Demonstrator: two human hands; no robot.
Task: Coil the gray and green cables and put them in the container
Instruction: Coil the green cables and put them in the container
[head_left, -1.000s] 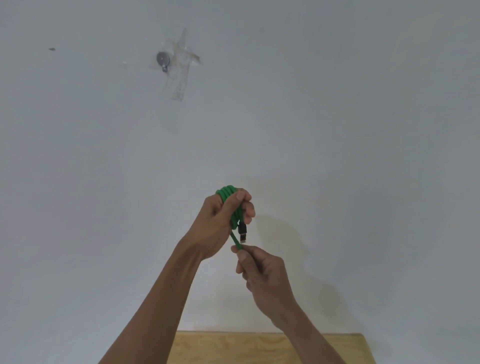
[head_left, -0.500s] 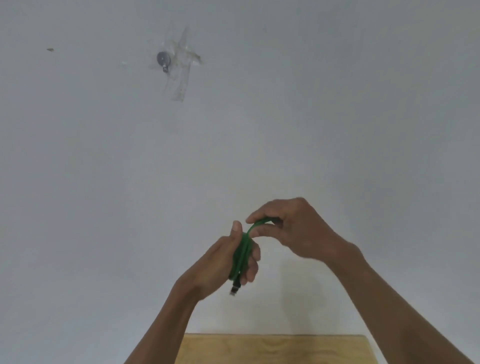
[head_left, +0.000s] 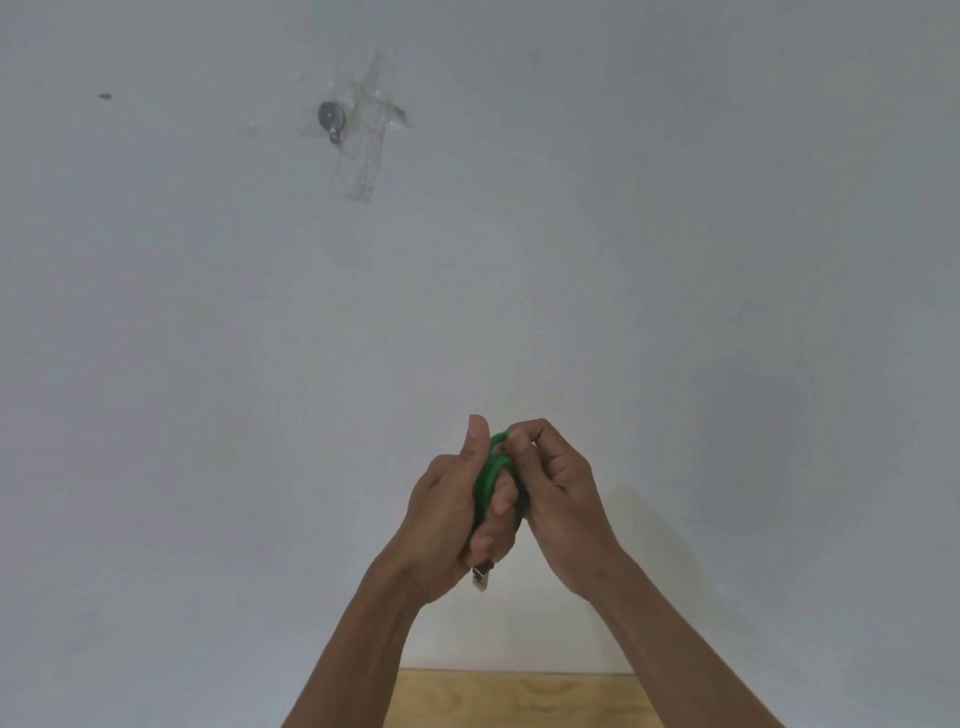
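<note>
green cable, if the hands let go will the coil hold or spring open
The green cable bends into tight loops, so it is probably floppy, yet springy enough to loosen. Both the left hand and right hand grip it. Its connector dangles freely.

**Coil held between both hands, above the table**

The coiled cable (head_left: 488, 475) sits between the two hands: the left hand (head_left: 447, 519) is just left of it, the right hand (head_left: 558, 493) just right, both touching it. Its plug (head_left: 482, 576) hangs below the coil. The table (head_left: 514, 699) lies beneath. A wall hook (head_left: 332, 118) sits far above and left.
</note>
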